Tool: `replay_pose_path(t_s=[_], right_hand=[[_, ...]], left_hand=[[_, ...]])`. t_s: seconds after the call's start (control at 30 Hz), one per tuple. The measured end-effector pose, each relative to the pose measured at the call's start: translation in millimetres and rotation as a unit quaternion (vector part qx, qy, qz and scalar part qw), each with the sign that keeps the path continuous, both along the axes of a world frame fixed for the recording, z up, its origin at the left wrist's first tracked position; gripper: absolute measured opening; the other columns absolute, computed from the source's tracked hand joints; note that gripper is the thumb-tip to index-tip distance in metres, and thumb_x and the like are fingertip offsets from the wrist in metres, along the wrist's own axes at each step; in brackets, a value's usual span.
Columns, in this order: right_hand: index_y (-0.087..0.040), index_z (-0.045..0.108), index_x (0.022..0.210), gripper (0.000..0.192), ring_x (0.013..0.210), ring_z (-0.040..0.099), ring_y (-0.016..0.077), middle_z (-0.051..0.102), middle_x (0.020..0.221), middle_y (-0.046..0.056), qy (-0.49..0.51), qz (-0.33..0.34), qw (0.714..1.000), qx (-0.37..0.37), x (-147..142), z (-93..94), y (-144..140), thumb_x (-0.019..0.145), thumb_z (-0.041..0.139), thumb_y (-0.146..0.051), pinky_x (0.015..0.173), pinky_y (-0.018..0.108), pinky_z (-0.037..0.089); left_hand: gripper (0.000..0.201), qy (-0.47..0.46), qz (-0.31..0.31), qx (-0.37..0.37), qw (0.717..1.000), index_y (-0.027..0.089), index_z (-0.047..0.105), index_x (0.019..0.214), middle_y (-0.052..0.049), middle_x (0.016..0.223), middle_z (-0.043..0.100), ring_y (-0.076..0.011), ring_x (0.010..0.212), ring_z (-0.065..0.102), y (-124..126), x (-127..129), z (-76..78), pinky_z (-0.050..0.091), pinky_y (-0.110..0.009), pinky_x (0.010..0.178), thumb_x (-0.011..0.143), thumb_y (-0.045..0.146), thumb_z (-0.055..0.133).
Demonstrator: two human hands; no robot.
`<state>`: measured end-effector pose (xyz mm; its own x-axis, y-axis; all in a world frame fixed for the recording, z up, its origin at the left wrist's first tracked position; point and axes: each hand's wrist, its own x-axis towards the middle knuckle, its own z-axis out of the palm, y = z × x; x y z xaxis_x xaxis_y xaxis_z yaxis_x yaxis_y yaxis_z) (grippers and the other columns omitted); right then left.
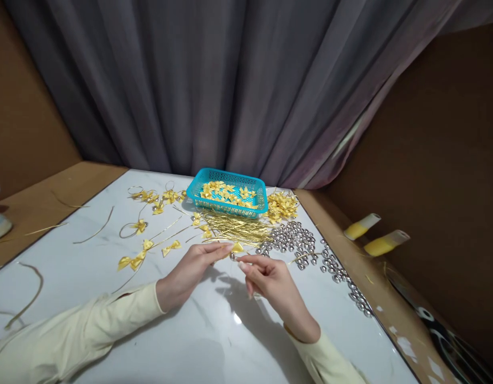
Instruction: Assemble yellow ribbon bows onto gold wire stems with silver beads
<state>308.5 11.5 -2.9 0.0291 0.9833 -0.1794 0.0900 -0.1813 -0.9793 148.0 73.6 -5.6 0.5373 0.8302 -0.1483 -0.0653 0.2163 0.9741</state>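
Just in front of the blue basket (229,192), past its bundle of gold wires (236,228), you held one small yellow satin bow (237,247), glossy and pinched at the centre. Your left hand (190,272) and right hand (268,280) each closed fingertips on it. Silver beads (294,240) lay right of the basket.

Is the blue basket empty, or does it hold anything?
Not empty: the blue basket stands upright on the table, with yellow bows scattered across its bottom.
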Motion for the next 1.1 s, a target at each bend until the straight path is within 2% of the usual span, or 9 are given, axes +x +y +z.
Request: replay_pose_path(t_s=[0.13,0.23,0.37,0.5,0.67,0.8,0.93,1.0,1.1], right_hand=[[-0.010,0.065,0.088,0.048,0.033,0.028,0.0046,0.049,0.037,-0.005,0.053,-0.001,0.998,-0.018,-12,-3.2,-1,0.069,0.064,-0.054,0.037,0.020,0.017],[-0.011,0.064,0.083,0.044,0.033,0.027,0.0041,0.049,0.036,-0.005,0.064,-0.012,0.998,-0.019,-13,-0.5,-3,0.069,0.065,-0.052,0.037,0.019,0.016],[-0.011,0.063,0.082,0.041,0.033,0.027,0.0036,0.048,0.036,-0.006,0.068,-0.033,0.997,-0.011,-12,1.0,-4,0.070,0.066,-0.050,0.036,0.019,0.016],[-0.013,0.061,0.080,0.039,0.031,0.028,0.0037,0.049,0.036,-0.006,0.080,-0.031,0.996,-0.018,-12,-0.3,-5,0.068,0.068,-0.049,0.035,0.018,0.016],[-0.013,0.059,0.080,0.037,0.031,0.031,0.0046,0.049,0.036,-0.006,0.050,-0.045,0.998,0.000,-16,-2.6,-6,0.068,0.068,-0.047,0.036,0.018,0.021],[-0.013,0.061,0.081,0.031,0.034,0.037,0.0065,0.047,0.037,-0.007,-0.033,-0.081,0.993,0.076,-19,-6.5,-9,0.073,0.065,-0.042,0.042,0.019,0.032],[-0.010,0.064,0.086,0.026,0.037,0.036,0.0069,0.047,0.040,-0.005,-0.165,-0.079,0.963,0.195,-20,-11.5,-13,0.080,0.057,-0.034,0.043,0.020,0.032],[-0.008,0.064,0.089,0.027,0.037,0.036,0.0071,0.048,0.043,-0.004,-0.200,-0.067,0.953,0.219,-21,-13.3,-15,0.083,0.052,-0.032,0.042,0.020,0.031],[-0.008,0.063,0.090,0.028,0.037,0.036,0.0071,0.048,0.043,-0.003,-0.203,-0.052,0.953,0.220,-20,-14.0,-16,0.086,0.048,-0.031,0.042,0.020,0.031]], left_hand=[[0.023,-0.012,-0.030,0.006,0.999,0.017,0.069,0.075,-0.004,0.086,0.065,-0.0196,0.088,0.052,-7,2,3.2,0.038,-0.029,0.081,0.080,0.037,0.059],[0.026,-0.006,-0.037,0.017,0.999,0.016,0.067,0.072,-0.004,0.081,0.062,-0.0199,0.087,0.051,-9,3,5.6,0.037,-0.031,0.081,0.081,0.038,0.057],[0.028,0.002,-0.031,0.013,0.999,0.016,0.064,0.069,-0.002,0.077,0.057,-0.0181,0.081,0.049,-10,2,8.4,0.036,-0.031,0.077,0.082,0.039,0.055],[0.029,0.016,-0.015,0.043,0.999,0.016,0.063,0.062,-0.001,0.073,0.052,-0.0169,0.080,0.045,-10,2,11.7,0.034,-0.029,0.076,0.081,0.037,0.057],[0.026,0.023,-0.007,0.082,0.996,0.017,0.067,0.064,-0.002,0.078,0.056,-0.0175,0.083,0.047,-10,2,11.7,0.034,-0.028,0.077,0.080,0.034,0.057],[0.025,0.035,0.001,0.107,0.994,0.018,0.068,0.065,-0.003,0.081,0.058,-0.0177,0.084,0.048,-10,1,12.2,0.035,-0.028,0.076,0.081,0.033,0.056],[0.024,0.032,0.001,0.110,0.993,0.018,0.067,0.066,-0.002,0.081,0.059,-0.0170,0.083,0.049,-12,1,13.8,0.035,-0.028,0.076,0.081,0.032,0.057],[0.022,0.030,0.001,0.110,0.994,0.018,0.067,0.067,-0.002,0.081,0.059,-0.0170,0.084,0.049,-12,1,13.9,0.036,-0.027,0.077,0.081,0.033,0.057],[0.022,0.023,0.004,0.109,0.994,0.017,0.066,0.069,-0.001,0.078,0.058,-0.0170,0.083,0.050,-11,2,13.9,0.037,-0.027,0.077,0.081,0.033,0.058]])
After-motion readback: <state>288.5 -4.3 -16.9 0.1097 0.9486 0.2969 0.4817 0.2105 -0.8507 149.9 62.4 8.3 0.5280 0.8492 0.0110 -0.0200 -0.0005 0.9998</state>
